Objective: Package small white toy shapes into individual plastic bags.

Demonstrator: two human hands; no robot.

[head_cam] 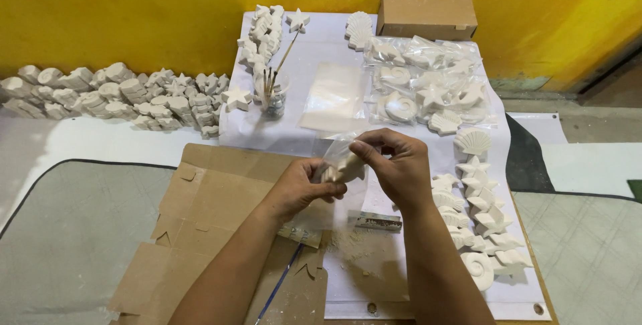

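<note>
Left hand point(299, 188) pinched around a white plaster figure point(344, 166); right hand point(394, 164) fingertips closed on the clear plastic bag point(338, 146) mouth. Best to hold the mouth wide, ease the figure in slowly.

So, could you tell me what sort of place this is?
Probably a small craft workshop: rows of white plaster sea-shape casts, bagged casts, a jar of brushes, and both hands bagging one figure.

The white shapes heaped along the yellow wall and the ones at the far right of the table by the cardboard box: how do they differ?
The wall heap lies bare; the far-right batch sits in clear plastic bags. The wall heap rests on the floor covering, stacked in rows; the bagged batch lies on the white table sheet beside the cardboard box. Both are white star and shell casts.
</note>
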